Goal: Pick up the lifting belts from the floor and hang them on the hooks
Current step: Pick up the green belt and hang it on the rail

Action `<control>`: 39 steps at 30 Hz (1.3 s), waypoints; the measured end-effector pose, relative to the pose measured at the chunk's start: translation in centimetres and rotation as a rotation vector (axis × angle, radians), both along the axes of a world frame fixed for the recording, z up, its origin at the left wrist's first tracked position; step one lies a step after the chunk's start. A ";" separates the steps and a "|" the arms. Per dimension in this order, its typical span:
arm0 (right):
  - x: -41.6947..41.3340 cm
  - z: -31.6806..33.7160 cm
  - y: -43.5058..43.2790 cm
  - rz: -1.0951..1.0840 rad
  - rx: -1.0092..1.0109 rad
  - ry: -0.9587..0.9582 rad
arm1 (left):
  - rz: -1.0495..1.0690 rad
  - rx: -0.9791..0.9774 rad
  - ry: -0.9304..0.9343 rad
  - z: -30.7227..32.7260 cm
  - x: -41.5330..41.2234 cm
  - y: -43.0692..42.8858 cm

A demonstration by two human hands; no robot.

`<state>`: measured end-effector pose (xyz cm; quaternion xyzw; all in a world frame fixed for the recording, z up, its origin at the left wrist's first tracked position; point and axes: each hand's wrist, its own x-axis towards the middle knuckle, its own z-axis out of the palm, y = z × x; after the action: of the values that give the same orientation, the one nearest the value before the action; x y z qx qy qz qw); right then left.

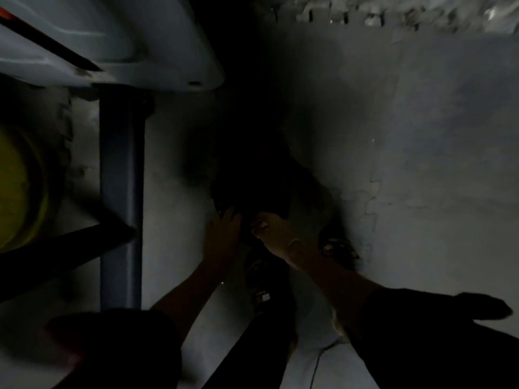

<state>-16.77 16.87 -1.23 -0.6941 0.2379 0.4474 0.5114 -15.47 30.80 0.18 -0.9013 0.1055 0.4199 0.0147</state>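
Observation:
The scene is very dark. A black mass that looks like the lifting belts [250,189] lies on the grey floor in deep shadow at the centre. My left hand [224,228] reaches down to its near edge, fingers stretched against it. My right hand [271,228] is at the same edge, fingers curled into the dark material. Whether either hand has a firm hold is hidden by the shadow. No hooks are in view.
A blue upright post [122,192] of a gym machine stands at the left, with a yellow weight plate [16,189] beyond it and a pale moulded cover [112,37] above. My sandalled feet [337,245] stand on the grey mat floor [421,164].

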 end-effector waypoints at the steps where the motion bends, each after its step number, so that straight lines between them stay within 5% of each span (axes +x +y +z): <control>1: -0.2 -0.5 0.2 -0.017 -0.003 0.010 | -0.051 0.031 -0.001 -0.9 0.4 0.5; 7: -0.2 -2.4 -0.8 -0.065 0.039 0.007 | -0.162 0.003 -0.160 -4.4 0.6 1.7; 11: 0.4 -1.8 -2.3 -0.111 0.072 0.015 | -0.139 -0.186 -0.266 -2.9 1.2 0.1; 16: -1.4 3.4 -3.4 -0.183 0.027 -0.131 | 0.375 -0.546 -0.174 2.6 -0.3 -3.6; 23: -4.5 16.9 -8.8 -0.576 0.015 -0.235 | 0.585 -0.814 -0.359 16.7 -0.3 -9.4; 39: -0.3 56.5 -12.7 -0.775 0.226 -0.580 | 0.984 -1.263 -0.493 57.4 8.0 -18.6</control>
<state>-17.10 4.20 55.25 -0.5907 0.2765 0.0358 0.7572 -7.48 12.24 57.55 -0.7494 -0.0908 0.0313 -0.6552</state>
